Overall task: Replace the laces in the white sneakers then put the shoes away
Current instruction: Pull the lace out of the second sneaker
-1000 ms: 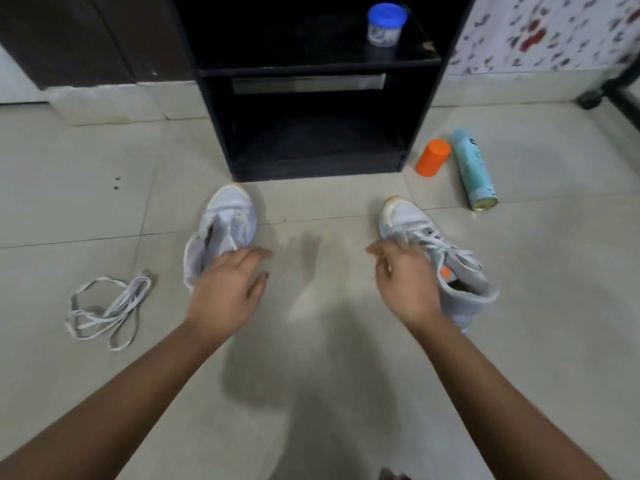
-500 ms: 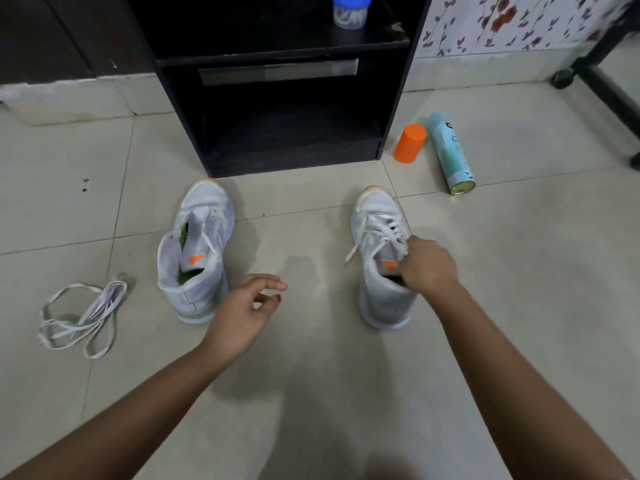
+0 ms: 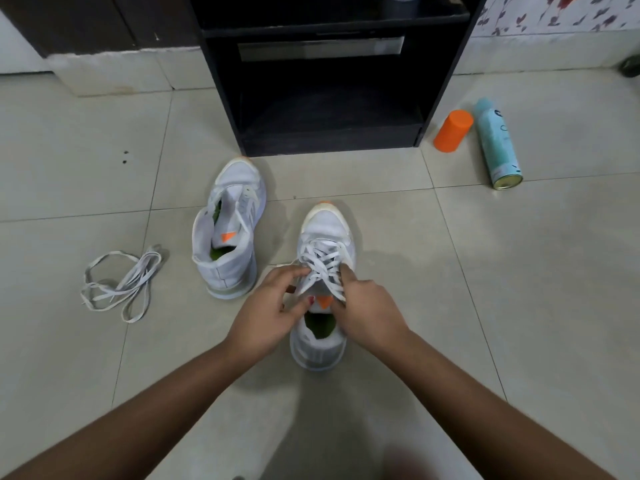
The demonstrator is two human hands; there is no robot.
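Two white sneakers stand on the tiled floor, toes pointing away from me. The right sneaker is laced with a white lace and sits in the middle. My left hand pinches the lace at the shoe's left side. My right hand pinches the lace at its right side near the tongue. The left sneaker has no lace through its eyelets and stands apart to the left. A loose white lace lies in a heap further left.
A black open cabinet stands on the floor just beyond the shoes. An orange cap and a teal spray can lie on the floor at the right. Bare tiles surround the shoes.
My left hand moved right from beside the unlaced sneaker onto the laced one. My right hand shifted from the shoe's collar to its lace. The laced sneaker now sits nearer the middle.
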